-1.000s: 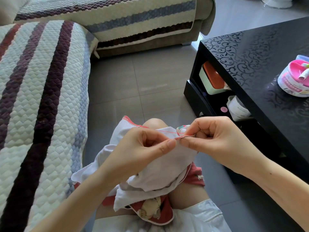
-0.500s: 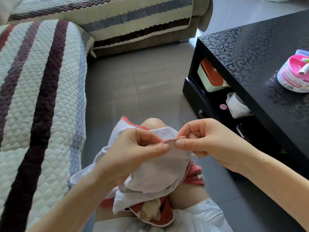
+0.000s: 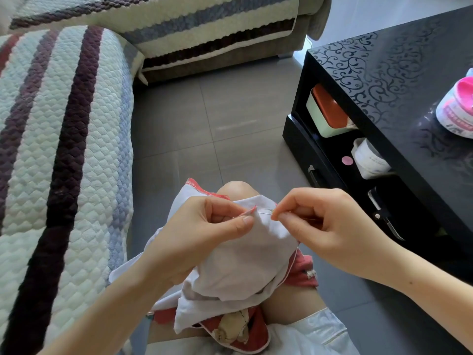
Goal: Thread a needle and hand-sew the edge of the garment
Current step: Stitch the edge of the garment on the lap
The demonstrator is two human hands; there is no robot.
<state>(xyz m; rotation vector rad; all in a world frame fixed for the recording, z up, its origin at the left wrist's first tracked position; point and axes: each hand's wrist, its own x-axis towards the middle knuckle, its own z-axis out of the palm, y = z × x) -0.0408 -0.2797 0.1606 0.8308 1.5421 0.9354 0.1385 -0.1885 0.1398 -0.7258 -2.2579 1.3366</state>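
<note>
Needle [image 3: 266, 213] now level (grey tiled floor [image 3: 230, 129])

The white cloth garment with red stitched edging [image 3: 243, 265] looked soft and matt, the thin metal needle [image 3: 266, 213] gleamed, the striped quilted sofa cover [image 3: 64, 149] was bumpy woven fabric, the black scroll-patterned worktop [image 3: 384, 73] was glossy, and the grey floor tiles [image 3: 204, 124] were smooth with a dull sheen.

Left: sofa [image 3: 64, 149]. Right: desk [image 3: 384, 80], tub [image 3: 457, 111] on it; box [image 3: 327, 111] and jar [image 3: 368, 160] on shelf [image 3: 337, 149] beneath. Between them: garment [image 3: 243, 265], draped over knee [image 3: 238, 187].
</note>
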